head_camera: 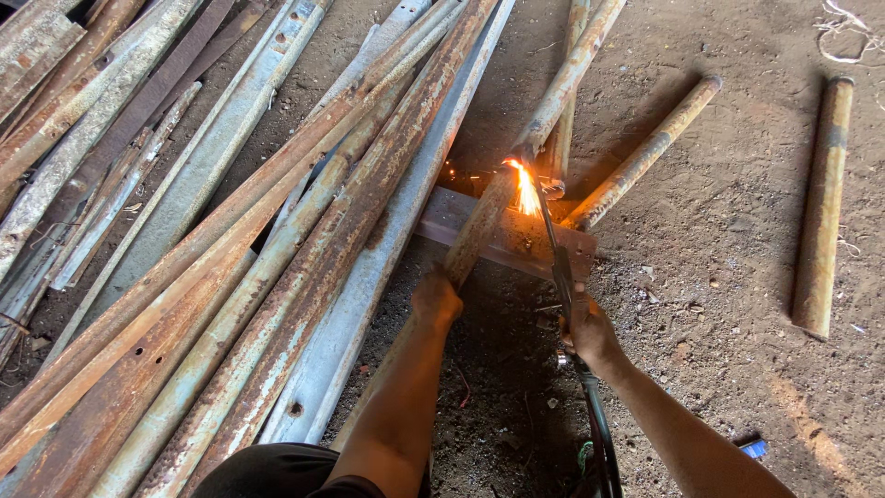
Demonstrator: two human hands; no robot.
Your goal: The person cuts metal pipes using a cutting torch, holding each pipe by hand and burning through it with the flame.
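Gripping a cutting torch [559, 254], the right hand [588, 330] aims its flame [525, 189] just ahead at a rusty pipe [516, 171]; the left hand [435, 300] seemingly closes around that pipe's near end.

Scrap-metal workshop: rusty steel posts [304, 240] piled on dirt floor [737, 231].
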